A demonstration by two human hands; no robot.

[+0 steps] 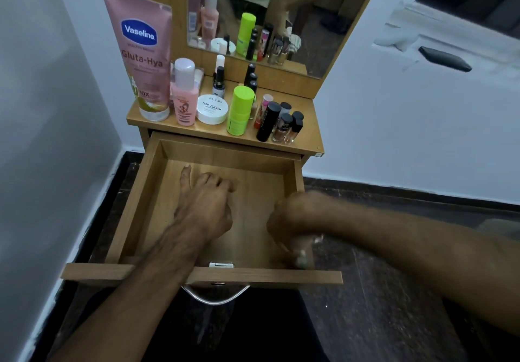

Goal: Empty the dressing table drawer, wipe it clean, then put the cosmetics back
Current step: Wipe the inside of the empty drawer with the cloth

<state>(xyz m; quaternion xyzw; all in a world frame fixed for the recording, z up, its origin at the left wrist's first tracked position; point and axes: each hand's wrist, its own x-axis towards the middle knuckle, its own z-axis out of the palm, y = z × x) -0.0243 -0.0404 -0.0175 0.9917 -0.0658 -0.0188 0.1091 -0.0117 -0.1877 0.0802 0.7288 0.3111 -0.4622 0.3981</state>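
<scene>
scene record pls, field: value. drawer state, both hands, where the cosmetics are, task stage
drawer: open, pulled fully out, no cosmetics visible inside
left hand: inside drawer, resting on the drawer floor, fingers spread, holding nothing visible
right hand: at the drawer's front right corner, motion-blurred; something pale under the fingers, possibly a wipe, cannot confirm
cosmetics: all on the tabletop, upright; Vaseline tube far left, pink bottle, nail polish remover jar, green stick, nail polish bottles at right
mirror: behind the tabletop
task stage: emptied; apparently wiping; restocking not started
</scene>
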